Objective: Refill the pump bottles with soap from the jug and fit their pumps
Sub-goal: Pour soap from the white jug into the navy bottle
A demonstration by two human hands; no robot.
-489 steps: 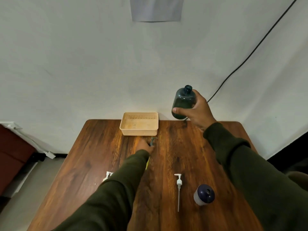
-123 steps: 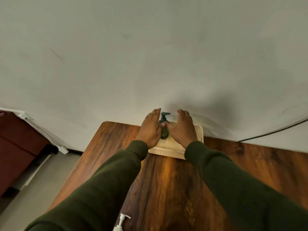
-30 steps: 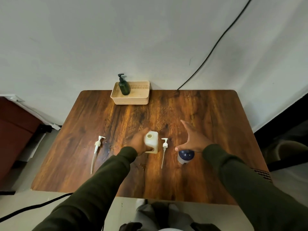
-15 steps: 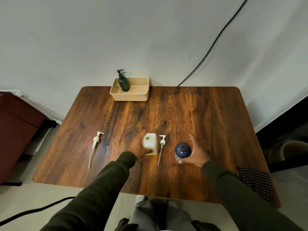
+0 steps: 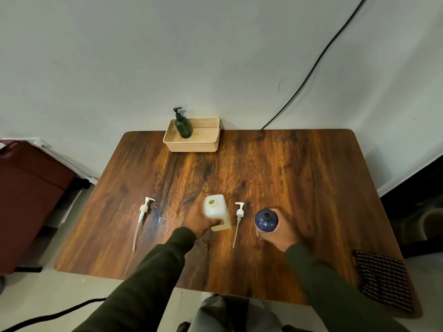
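My left hand (image 5: 199,220) grips a white, uncapped soap jug (image 5: 217,212) standing near the table's front middle. My right hand (image 5: 281,230) wraps around a dark blue bottle (image 5: 266,220) with an open neck, upright on the table. A white pump (image 5: 238,220) with a long tube lies flat between jug and blue bottle. A second white pump (image 5: 141,222) lies to the left. A dark green bottle (image 5: 182,124) with its pump fitted stands in the left end of a beige basket (image 5: 203,146) at the table's back edge.
The wooden table (image 5: 299,178) stands against a white wall. A striped dark cloth (image 5: 383,279) lies at the front right corner. A black cable (image 5: 311,65) runs down the wall behind the table. A dark red cabinet (image 5: 28,197) stands at the left.
My right hand has dropped from above the blue bottle and closed around its side. My left hand has stayed on the jug. The green pump bottle stands in the basket since earlier.
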